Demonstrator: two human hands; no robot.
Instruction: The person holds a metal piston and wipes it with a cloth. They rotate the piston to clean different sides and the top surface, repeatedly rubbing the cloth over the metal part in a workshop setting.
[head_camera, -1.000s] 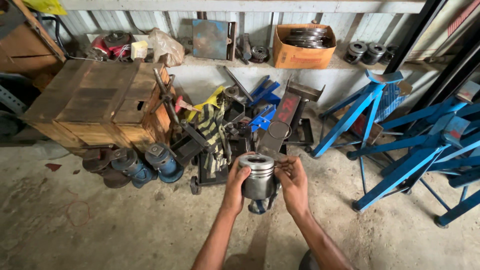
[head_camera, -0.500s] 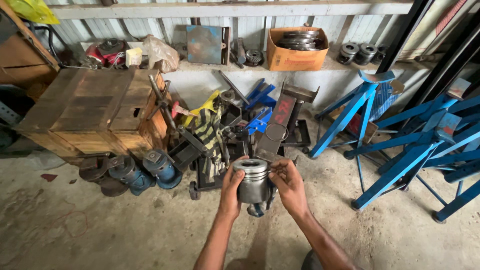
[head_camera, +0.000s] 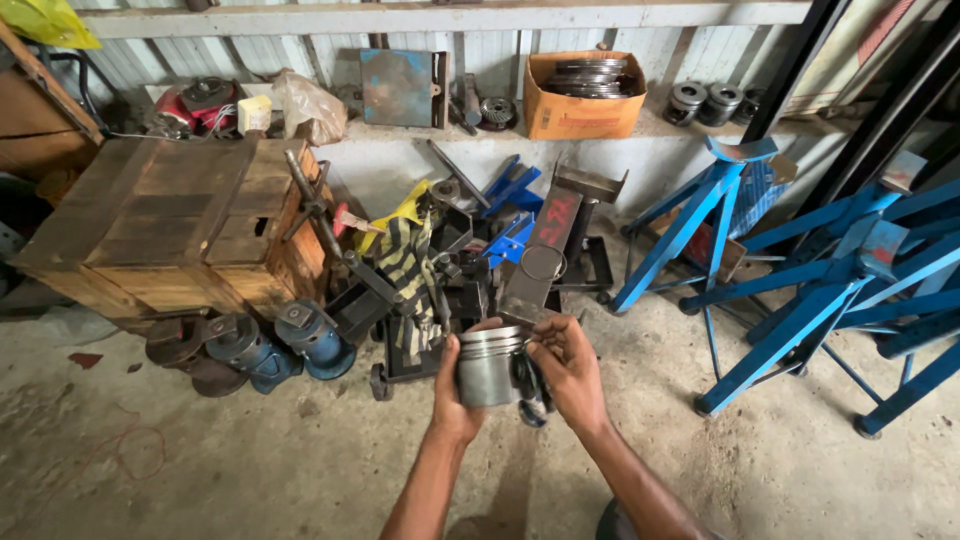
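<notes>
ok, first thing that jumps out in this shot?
The metal piston at centre, held up between the left hand and right hand over the concrete floor. Next, the bright blue steel stands crowding the right side, and the big wooden crate at left.

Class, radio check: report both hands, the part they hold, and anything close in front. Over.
Left hand and right hand: both in a grip on the piston, held upright above the floor. Black jack and scrap pile just beyond, not touching.
</notes>
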